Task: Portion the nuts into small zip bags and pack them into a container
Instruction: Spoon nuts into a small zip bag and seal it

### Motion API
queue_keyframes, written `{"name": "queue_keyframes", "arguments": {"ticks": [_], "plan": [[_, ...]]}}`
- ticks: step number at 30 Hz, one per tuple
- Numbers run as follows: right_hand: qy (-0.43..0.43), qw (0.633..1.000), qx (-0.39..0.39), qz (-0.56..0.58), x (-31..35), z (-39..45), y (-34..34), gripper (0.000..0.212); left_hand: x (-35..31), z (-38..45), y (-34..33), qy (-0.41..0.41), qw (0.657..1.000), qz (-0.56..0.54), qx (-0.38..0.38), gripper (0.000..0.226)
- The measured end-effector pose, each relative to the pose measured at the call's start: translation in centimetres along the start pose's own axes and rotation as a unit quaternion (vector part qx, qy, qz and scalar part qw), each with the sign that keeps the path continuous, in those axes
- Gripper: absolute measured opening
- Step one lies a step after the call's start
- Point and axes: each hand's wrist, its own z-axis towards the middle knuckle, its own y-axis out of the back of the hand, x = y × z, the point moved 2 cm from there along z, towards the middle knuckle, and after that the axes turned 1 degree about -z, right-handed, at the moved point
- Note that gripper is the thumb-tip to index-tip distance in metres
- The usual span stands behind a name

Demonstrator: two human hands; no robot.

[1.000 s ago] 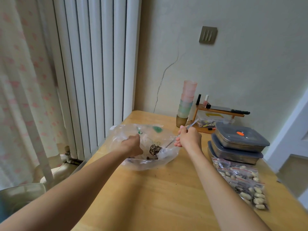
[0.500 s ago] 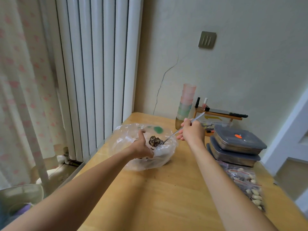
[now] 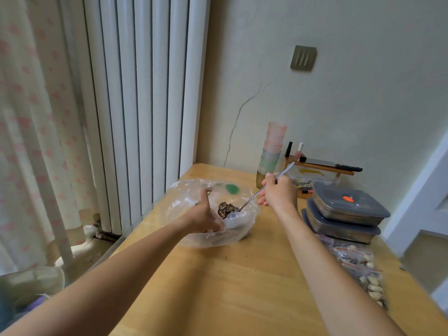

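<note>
A big clear plastic bag (image 3: 191,200) lies open on the wooden table (image 3: 242,282). My left hand (image 3: 206,215) reaches into it, thumb up, and seems to hold a small bag there; the fingers are hidden. My right hand (image 3: 278,192) grips a metal spoon (image 3: 252,198) by the handle. The spoon's bowl carries a heap of striped seeds (image 3: 226,209) just right of my left hand. Several filled zip bags of pale nuts (image 3: 358,270) lie at the right edge. Two lidded metal containers (image 3: 346,209) are stacked behind them.
A stack of pastel cups (image 3: 272,151) stands at the back by the wall. Beside it a small wooden rack (image 3: 320,167) holds nail polish bottles and a knife. A white radiator (image 3: 138,112) and a curtain (image 3: 36,132) are on the left.
The spoon has come up out of the big bag with a load of seeds and sits by my left hand. My left thumb has lifted. The camera has tilted up slightly.
</note>
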Motion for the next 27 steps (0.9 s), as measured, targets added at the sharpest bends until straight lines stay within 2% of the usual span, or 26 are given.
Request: {"name": "queue_keyframes", "arguments": {"ticks": [3, 8, 15, 19, 23, 27], "plan": [[0.030, 0.999, 0.012, -0.004, 0.2, 0.1, -0.4, 0.035, 0.2, 0.0, -0.2, -0.025, 0.999, -0.024, 0.017, 0.093], [0.086, 0.995, 0.052, -0.015, 0.8, -0.2, -0.8, 0.034, 0.3, 0.1, -0.2, -0.048, 0.997, -0.039, 0.043, 0.101], [0.202, 0.973, 0.085, -0.073, 2.7, -1.2, -0.7, 0.034, 0.5, 0.8, -0.6, -0.021, 0.996, -0.084, 0.011, 0.100], [0.259, 0.959, 0.067, -0.094, 3.2, -1.4, -0.8, 0.038, 0.4, 0.9, -0.9, -0.020, 0.996, -0.084, -0.002, 0.098], [0.275, 0.956, 0.050, -0.085, 3.5, -1.4, -0.8, 0.037, -0.1, 0.8, -0.9, -0.030, 0.995, -0.089, -0.018, 0.090], [0.277, 0.957, 0.044, -0.078, 3.6, -1.3, -0.8, 0.036, -0.3, 0.7, -0.9, -0.028, 0.996, -0.084, -0.024, 0.091]]}}
